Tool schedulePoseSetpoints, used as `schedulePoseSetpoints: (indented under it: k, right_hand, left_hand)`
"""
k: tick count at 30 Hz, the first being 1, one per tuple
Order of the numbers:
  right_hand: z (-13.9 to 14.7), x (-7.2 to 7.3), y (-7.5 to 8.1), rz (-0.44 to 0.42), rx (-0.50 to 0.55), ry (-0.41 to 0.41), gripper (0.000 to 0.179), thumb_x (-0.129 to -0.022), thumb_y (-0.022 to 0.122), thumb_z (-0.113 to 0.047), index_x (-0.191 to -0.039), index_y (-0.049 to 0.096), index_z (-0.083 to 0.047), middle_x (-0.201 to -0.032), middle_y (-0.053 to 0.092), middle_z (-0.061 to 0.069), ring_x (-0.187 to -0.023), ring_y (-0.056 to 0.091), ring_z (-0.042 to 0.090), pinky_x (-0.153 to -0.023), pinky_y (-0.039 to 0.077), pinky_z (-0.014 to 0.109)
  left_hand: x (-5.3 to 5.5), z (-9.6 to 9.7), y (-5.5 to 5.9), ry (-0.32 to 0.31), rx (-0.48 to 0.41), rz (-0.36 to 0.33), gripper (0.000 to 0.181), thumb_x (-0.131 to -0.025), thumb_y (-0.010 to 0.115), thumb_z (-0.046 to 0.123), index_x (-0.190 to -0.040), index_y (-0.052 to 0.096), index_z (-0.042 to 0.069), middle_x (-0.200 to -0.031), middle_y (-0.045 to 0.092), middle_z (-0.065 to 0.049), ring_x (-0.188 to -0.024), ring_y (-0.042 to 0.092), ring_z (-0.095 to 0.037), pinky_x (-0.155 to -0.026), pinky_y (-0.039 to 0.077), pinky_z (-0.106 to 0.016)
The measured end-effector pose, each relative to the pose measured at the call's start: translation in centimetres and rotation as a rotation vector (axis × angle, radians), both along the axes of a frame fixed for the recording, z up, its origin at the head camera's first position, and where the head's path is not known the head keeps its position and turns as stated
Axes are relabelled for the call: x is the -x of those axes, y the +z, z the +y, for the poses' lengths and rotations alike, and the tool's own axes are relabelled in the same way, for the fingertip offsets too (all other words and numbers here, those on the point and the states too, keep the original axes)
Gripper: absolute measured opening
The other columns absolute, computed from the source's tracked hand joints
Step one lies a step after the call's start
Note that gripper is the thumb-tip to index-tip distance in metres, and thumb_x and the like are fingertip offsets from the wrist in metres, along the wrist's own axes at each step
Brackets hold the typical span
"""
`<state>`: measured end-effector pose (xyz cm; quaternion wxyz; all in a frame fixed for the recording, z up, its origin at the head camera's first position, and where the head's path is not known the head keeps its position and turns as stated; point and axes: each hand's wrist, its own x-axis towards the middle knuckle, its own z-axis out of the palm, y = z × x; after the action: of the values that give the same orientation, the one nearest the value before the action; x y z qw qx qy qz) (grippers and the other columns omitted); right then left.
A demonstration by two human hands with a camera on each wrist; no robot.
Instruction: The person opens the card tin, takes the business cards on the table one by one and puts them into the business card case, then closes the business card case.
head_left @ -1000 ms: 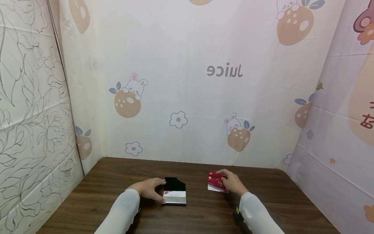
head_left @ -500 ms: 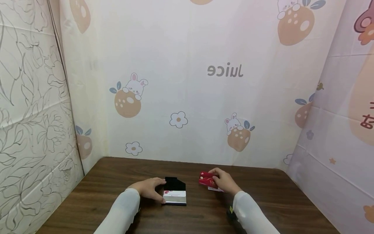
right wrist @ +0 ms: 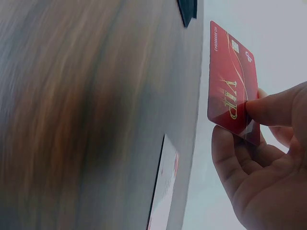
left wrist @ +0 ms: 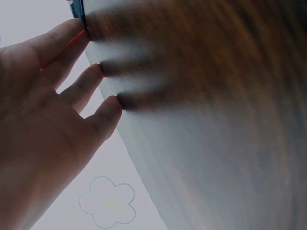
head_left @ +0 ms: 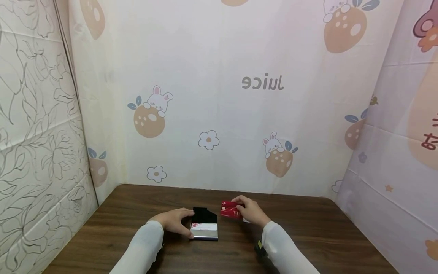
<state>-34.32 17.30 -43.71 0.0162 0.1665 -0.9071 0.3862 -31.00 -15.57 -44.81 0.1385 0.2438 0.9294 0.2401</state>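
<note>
A card case (head_left: 205,233) with a metallic front and a raised black lid lies on the wooden table, a white printed card showing inside it. My left hand (head_left: 173,221) holds the case at its left side, thumb by the lower corner and a forefinger along the lid's edge. Its other fingertips rest on the table in the left wrist view, where only a dark corner of the case (left wrist: 77,10) shows. Between thumb and fingers, my right hand (head_left: 254,211) pinches a red VIP card (right wrist: 232,81), raised above the table to the right of the case.
A white card (right wrist: 164,189) with red print lies flat on the table (head_left: 308,228), partly hidden under my right hand in the head view. Behind the table's far edge hangs a patterned curtain (head_left: 219,95); more curtains close off both sides.
My right hand has lifted the red card off the white one and moved it left, towards the case. The left hand and the case have stayed in place.
</note>
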Motion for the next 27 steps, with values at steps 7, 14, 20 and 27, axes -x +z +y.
schedulePoseSetpoints:
  k: [7, 14, 20, 27]
  right_hand:
    - [-1.9, -0.1, 0.0, 0.008, -0.005, 0.080, 0.021, -0.100, 0.058, -0.004, -0.118, 0.066, -0.013, -0.119, 0.065, 0.012, -0.098, 0.058, 0.026, -0.085, 0.051, 0.051]
    - [-3.6, -0.3, -0.2, -0.016, 0.004, 0.138, 0.021, -0.100, 0.058, -0.006, -0.119, 0.066, -0.013, -0.120, 0.065, 0.012, -0.099, 0.059, 0.027, -0.087, 0.052, 0.052]
    - [-4.9, -0.5, -0.2, -0.039, 0.012, 0.146, 0.021, -0.100, 0.059, -0.009, -0.118, 0.067, -0.017, -0.119, 0.065, 0.010, -0.101, 0.059, 0.026, -0.090, 0.051, 0.054]
    - [-6.3, -0.8, -0.5, -0.037, 0.020, 0.177, 0.021, -0.100, 0.059, -0.008, -0.118, 0.068, -0.016, -0.119, 0.066, 0.010, -0.102, 0.059, 0.027, -0.092, 0.050, 0.056]
  left_hand:
    - [0.1, 0.1, 0.0, 0.016, 0.001, -0.008, 0.084, -0.078, 0.081, 0.046, -0.148, 0.049, 0.012, -0.153, 0.041, -0.010, -0.140, 0.038, -0.034, -0.107, 0.035, -0.058]
    - [0.3, 0.1, -0.1, 0.018, 0.005, -0.008, 0.084, -0.078, 0.081, 0.047, -0.148, 0.049, 0.012, -0.152, 0.043, -0.009, -0.140, 0.038, -0.034, -0.108, 0.034, -0.057]
    - [0.5, 0.2, 0.0, 0.022, 0.010, -0.017, 0.085, -0.077, 0.082, 0.047, -0.147, 0.050, 0.012, -0.151, 0.043, -0.010, -0.140, 0.039, -0.034, -0.109, 0.034, -0.058]
    - [0.7, 0.1, 0.1, 0.025, 0.002, -0.026, 0.085, -0.077, 0.081, 0.048, -0.148, 0.049, 0.011, -0.150, 0.045, -0.009, -0.138, 0.040, -0.033, -0.109, 0.034, -0.058]
